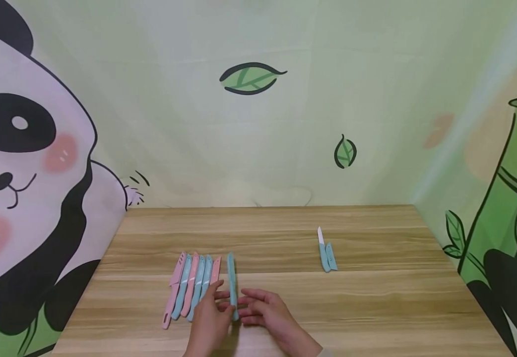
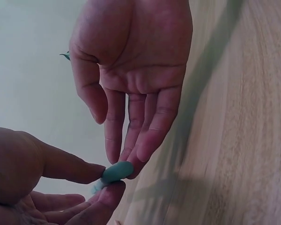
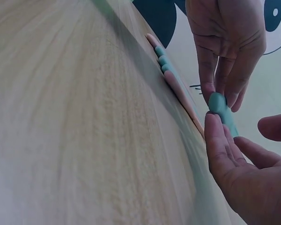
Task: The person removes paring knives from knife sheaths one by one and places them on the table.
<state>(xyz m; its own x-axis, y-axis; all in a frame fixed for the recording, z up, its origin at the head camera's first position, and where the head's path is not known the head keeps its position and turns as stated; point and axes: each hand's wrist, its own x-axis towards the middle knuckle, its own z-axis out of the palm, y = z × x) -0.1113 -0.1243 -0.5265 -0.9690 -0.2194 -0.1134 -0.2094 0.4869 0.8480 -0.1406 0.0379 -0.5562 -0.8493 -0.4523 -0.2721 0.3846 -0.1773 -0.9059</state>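
Observation:
A turquoise knife (image 1: 231, 282) stands on its narrow edge, its blade apparently covered by a matching sheath. My left hand (image 1: 211, 317) pinches its handle between thumb and fingers. On the other side, my right hand (image 1: 269, 312) has its fingers extended against the handle, with the thumb held away, as the right wrist view shows. The rounded handle end (image 2: 118, 171) pokes out between the fingertips in the left wrist view. Just left of the left hand lies a row of pink and turquoise sheathed knives (image 1: 190, 285), partly hidden by that hand.
Toward the right of the wooden table (image 1: 374, 307), a small turquoise paring knife (image 1: 323, 253) lies with a bare white blade. Its loose turquoise sheath (image 1: 331, 257) is beside it. A printed cloth backdrop (image 1: 173, 124) hangs behind the table's far edge.

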